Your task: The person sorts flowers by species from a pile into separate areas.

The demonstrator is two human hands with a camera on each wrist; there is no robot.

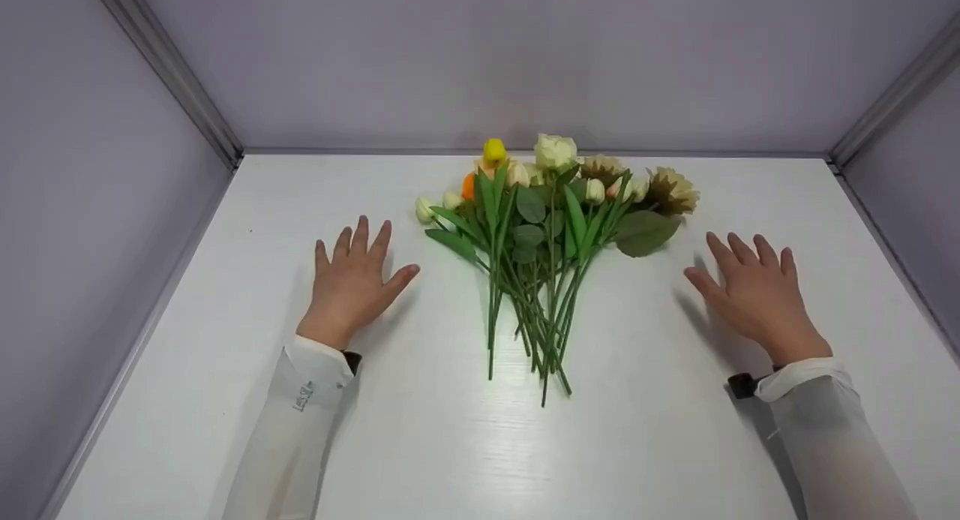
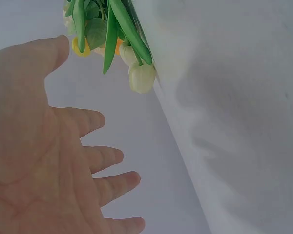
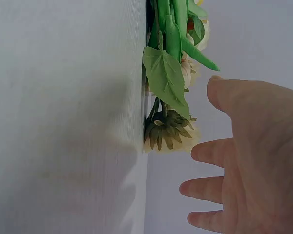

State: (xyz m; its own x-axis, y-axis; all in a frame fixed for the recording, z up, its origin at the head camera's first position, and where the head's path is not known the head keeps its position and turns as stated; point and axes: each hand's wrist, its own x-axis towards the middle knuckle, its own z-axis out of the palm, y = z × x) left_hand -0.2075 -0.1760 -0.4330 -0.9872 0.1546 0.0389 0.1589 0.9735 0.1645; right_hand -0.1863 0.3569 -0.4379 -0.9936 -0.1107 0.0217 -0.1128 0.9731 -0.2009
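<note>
Fanning out cream and yellow, flowers [image 1: 529,235] separated left hand [image 1: 351,289] and right hand [image 1: 763,295], both splayed; sleeve lettering [image 1: 303,396] looked blurred.

The right hand spreads its fingers above the white table [image 3: 53,97]; to its left lies a bunch of flowers [image 3: 174,44] with a broad leaf [image 3: 166,80]; a pale wall [image 3: 254,39] stands at the far side.
</note>
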